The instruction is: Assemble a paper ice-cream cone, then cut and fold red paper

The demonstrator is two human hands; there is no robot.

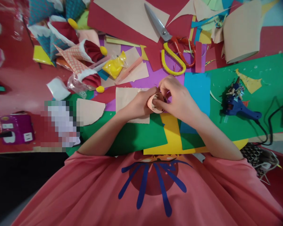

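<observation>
My left hand [142,102] is wrapped round a small rolled piece with an orange-and-white pattern [153,106], its round opening turned toward me. My right hand [174,94] is at the right side of this piece, with the thumb at its opening and the fingers bent at its far rim. Whether the right fingers pinch anything else is hidden. Beneath the hands lies a beige square with zigzag edges [143,118], over green and purple sheets. A beige rounded piece [89,112] lies to the left.
Large scissors with red and yellow handles [173,59] lie beyond my hands. A blue glue gun [241,108] with a cord is at right. Patterned cones [72,53] are piled at upper left. A purple power socket box [16,128] sits at far left, a beige cup-like roll [242,31] at upper right.
</observation>
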